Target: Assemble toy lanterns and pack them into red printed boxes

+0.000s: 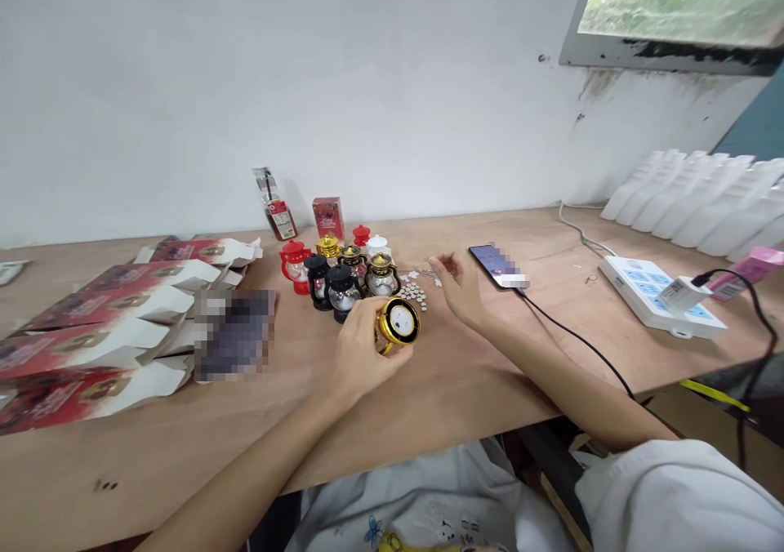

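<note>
My left hand (361, 344) is wrapped round a small gold lantern (386, 333), tilted so that its round base with a white disc and black ring faces me. My right hand (458, 287) is above the table beside a small heap of thin metal pieces (427, 272), fingers loosely curled and thumb apart; I see nothing held in it. Between the hands lie several small round silvery discs (413, 293). Just beyond my left hand stands a group of small lanterns, among them a black lantern (343, 292), a red lantern (295, 266) and a bronze-coloured lantern (383, 276).
Red-and-white open cartons (122, 295) lie in a row at the left, next to a blurred dark flat item (236, 340). A red box (329, 218) and a pouch (277, 205) stand by the wall. Rightward are a phone (499, 266), a power strip (658, 295) and white plastic pieces (692, 197).
</note>
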Available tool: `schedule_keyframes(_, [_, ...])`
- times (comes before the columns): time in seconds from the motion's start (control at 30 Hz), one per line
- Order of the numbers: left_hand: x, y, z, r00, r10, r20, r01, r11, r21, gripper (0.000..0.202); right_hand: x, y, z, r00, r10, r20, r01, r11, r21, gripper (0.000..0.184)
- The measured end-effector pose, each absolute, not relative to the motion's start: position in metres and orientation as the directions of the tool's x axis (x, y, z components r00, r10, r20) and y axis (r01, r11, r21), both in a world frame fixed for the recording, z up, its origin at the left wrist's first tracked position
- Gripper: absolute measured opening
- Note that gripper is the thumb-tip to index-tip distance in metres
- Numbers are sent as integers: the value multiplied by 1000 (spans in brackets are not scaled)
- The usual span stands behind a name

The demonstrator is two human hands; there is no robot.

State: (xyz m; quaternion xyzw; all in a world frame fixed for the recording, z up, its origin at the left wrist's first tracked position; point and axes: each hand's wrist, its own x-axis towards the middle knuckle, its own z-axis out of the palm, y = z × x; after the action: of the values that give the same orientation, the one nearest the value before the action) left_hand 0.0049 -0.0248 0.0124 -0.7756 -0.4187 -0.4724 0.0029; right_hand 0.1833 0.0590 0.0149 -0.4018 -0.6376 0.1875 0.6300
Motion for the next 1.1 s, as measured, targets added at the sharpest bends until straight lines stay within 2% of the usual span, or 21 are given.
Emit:
schedule_keyframes(0.1, [5,-24,10,210,640,739,661,-650,375,39,189,85,4,72,841,536,364,478,-799,22])
schedule_keyframes(0.2, [5,-21,7,216,644,734,674,-642,365,37,187,107,-10,73,870,487,394,424,-815,20])
schedule_keyframes(0.37, [4,-19,4,234,650,723,687,-636,350,37,180,123,-23,6,884,468,411,424,-807,13])
schedule_keyframes(0.57, [3,-18,3,224,657,720,694,-626,356,37,175,107,-18,-88,868,489,380,483,-789,30])
schedule_keyframes(0.67, [4,-18,5,211,656,724,697,-621,359,37,175,84,-8,-101,795,598,366,588,-721,23])
schedule_keyframes(0.83, [2,-18,7,180,673,717,714,-591,375,36,171,40,14,-148,556,818,291,815,-501,10])
schedule_keyframes(0.97, [0,-16,7,150,677,721,730,-567,381,35,167,21,24,-295,406,865,194,912,-361,7])
schedule_keyframes(1.1, [-1,-14,7,135,669,731,744,-555,371,34,166,20,25,-372,345,862,191,937,-293,7])
